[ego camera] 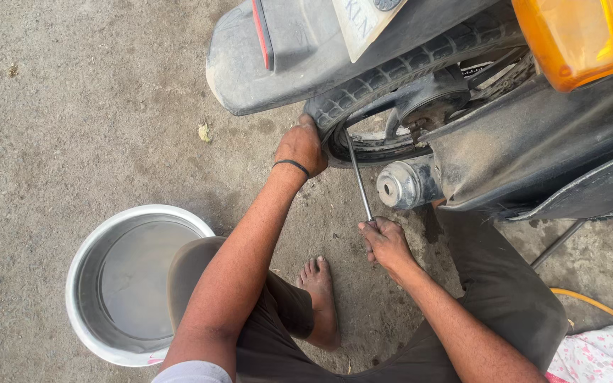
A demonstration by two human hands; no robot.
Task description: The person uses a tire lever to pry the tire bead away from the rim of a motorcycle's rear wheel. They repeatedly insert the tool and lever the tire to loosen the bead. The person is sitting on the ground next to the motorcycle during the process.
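A motorcycle's rear tyre (384, 76) sits under a black mudguard (278, 57) at the top of the view. My left hand (301, 146), with a dark band at the wrist, grips the tyre's edge at its lower left. My right hand (384, 241) is shut on the lower end of a thin metal lever (358, 179). The lever's upper end is wedged between tyre and rim. I am crouched, with a bare foot (318, 298) on the ground between my arms.
A round metal basin (79, 284) holding water stands at the lower left, partly behind my knee. A chrome exhaust end (399, 186) sticks out beside the wheel. An orange indicator lamp (576, 39) is top right. A yellow hose (594, 303) lies at the right on the rough concrete ground.
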